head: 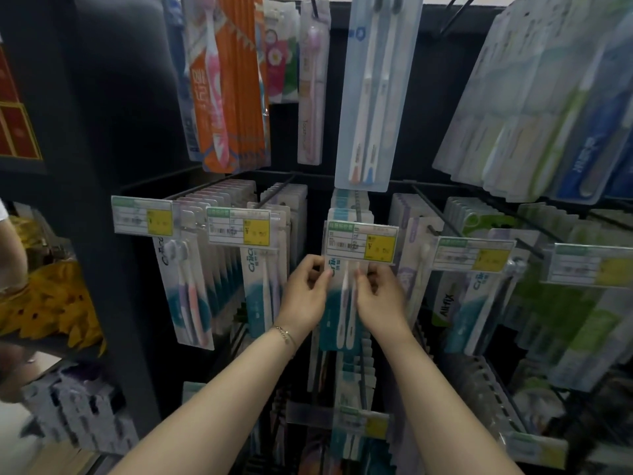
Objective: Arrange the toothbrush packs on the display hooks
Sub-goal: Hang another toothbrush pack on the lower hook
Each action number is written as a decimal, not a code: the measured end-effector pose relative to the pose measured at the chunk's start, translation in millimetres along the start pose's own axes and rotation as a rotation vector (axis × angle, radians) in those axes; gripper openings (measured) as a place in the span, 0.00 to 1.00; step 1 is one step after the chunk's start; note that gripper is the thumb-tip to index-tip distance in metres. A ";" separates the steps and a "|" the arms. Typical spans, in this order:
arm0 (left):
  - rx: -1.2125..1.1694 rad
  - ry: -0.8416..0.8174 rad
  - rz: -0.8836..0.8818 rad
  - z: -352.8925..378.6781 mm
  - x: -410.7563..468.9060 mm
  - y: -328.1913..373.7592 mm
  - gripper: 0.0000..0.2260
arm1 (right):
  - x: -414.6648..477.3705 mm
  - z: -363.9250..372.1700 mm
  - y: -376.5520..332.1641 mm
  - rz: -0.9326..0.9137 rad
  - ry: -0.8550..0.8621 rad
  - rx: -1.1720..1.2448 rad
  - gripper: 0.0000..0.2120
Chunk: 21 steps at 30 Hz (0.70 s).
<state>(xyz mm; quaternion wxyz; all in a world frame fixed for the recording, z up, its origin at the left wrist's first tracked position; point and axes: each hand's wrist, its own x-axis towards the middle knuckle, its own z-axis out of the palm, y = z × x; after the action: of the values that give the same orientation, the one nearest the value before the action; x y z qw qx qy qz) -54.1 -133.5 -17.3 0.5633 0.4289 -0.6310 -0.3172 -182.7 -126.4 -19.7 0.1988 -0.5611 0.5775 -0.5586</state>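
Under the middle price tag (361,245), the left fingertips (323,273) curl in and pinch the left edge of a teal-and-white pack (337,323), thumb in front. I see the right fingers (363,279) bent onto the same pack's front, close to its two brush handles. They are blurred, so I can't tell exactly how they grip, only that they hold it. The left hand (303,294) and right hand (378,298) sit side by side, nearly touching, backs toward me. A thin bracelet (284,334) circles the left wrist. The pack hangs upright at the front of its row with its top hidden behind the price tag, so I can't tell whether it is on the hook (357,207). Just to its left hang like packs (262,289), to its right green ones (582,320) — and above, a long twin-brush pack (373,97).
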 end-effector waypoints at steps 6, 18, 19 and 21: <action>0.126 0.073 -0.056 5.7 4.0 5.2 0.02 | 3.6 0.1 -7.5 0.036 -0.020 -0.056 0.09; 0.498 0.027 0.121 -3.2 -54.0 -34.0 0.08 | -43.4 -7.4 28.0 -0.295 -0.051 -0.400 0.05; 0.568 0.005 0.158 -3.6 -60.9 -36.5 0.07 | -50.3 -8.2 30.6 -0.338 -0.050 -0.468 0.05; 0.727 -0.040 0.193 -3.2 -76.3 -41.0 0.06 | -65.3 -9.0 36.3 -0.407 -0.044 -0.609 0.05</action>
<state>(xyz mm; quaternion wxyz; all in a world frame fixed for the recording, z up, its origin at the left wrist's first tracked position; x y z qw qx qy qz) -43.6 -82.3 -86.4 0.3892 0.5331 -0.7507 -0.0265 -187.0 -74.9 -74.5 -0.0802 -0.7101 0.5894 -0.3768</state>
